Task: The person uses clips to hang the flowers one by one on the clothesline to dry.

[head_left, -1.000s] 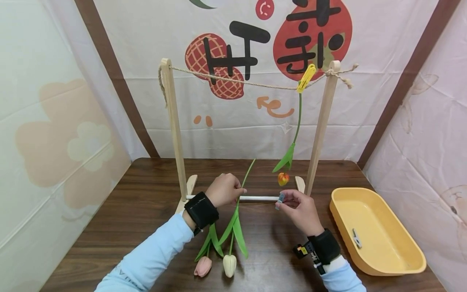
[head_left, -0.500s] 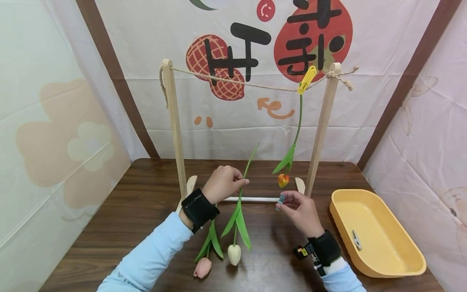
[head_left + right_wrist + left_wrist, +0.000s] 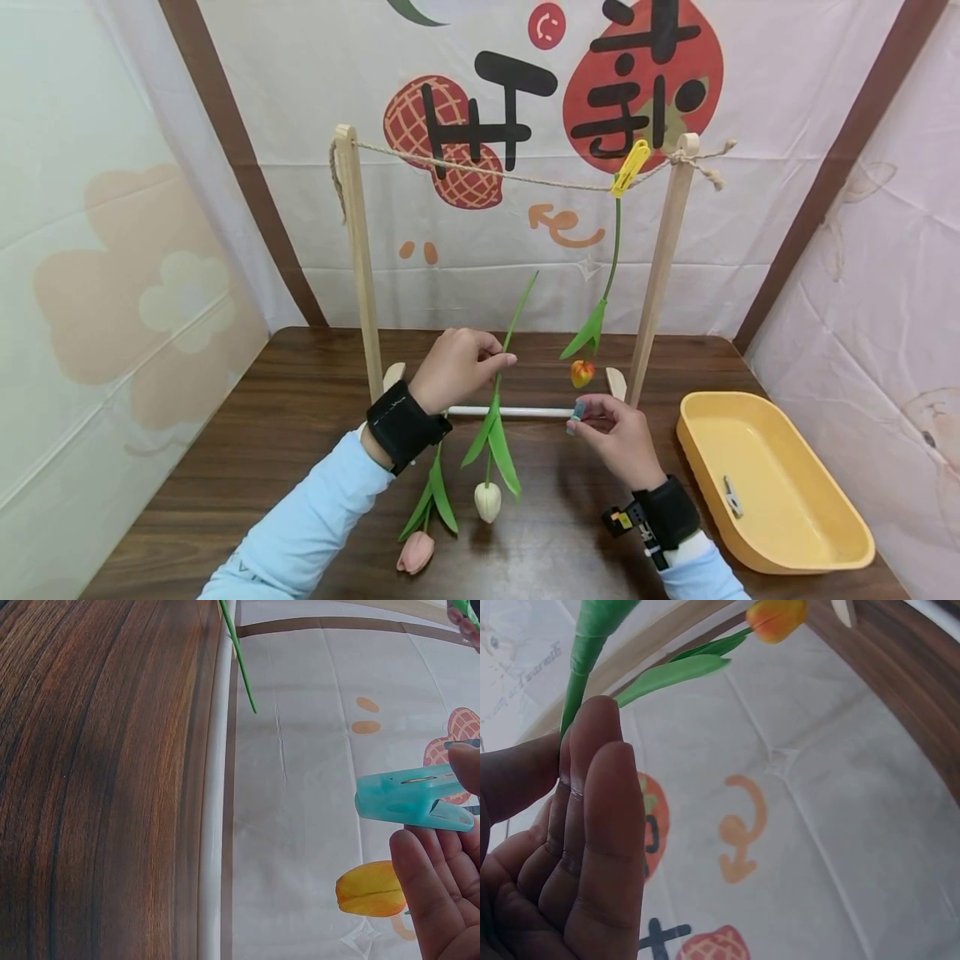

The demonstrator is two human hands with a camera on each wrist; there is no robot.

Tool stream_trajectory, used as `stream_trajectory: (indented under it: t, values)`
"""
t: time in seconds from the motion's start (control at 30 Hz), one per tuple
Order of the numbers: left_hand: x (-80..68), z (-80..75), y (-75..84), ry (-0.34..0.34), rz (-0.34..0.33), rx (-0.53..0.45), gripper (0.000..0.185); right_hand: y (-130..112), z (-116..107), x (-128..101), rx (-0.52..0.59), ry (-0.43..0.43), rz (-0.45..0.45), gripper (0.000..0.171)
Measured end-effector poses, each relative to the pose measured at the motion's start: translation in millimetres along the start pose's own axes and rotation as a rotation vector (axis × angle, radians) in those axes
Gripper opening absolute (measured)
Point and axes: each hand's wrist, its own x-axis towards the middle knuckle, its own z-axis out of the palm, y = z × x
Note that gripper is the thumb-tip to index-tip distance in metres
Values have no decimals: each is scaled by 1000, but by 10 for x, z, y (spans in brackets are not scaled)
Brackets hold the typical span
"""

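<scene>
My left hand pinches the green stem of a white tulip, which hangs head down just above the table; in the left wrist view the stem runs between thumb and fingers. My right hand pinches a small teal clothespin, also seen in the right wrist view as the clothespin. A pink tulip lies on the table below my left arm. An orange tulip hangs head down from a yellow clothespin on the twine of the wooden rack.
A yellow tray stands at the right of the dark wooden table with one grey clothespin in it. The rack's white crossbar lies low between my hands. A printed cloth backdrop hangs behind.
My left hand has lifted the white tulip upward, so its head rose off the table. My right hand with the teal clothespin has barely moved.
</scene>
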Motion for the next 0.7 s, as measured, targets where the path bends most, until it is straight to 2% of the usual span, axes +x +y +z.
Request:
stream_trajectory:
  t: [0.3, 0.7]
  values:
    - [61, -128, 119, 47, 46, -11, 24, 13, 8, -10, 12, -1, -20, 28]
    - [167, -222, 212, 100, 86, -22, 22, 21, 8, -4, 18, -3, 9, 28]
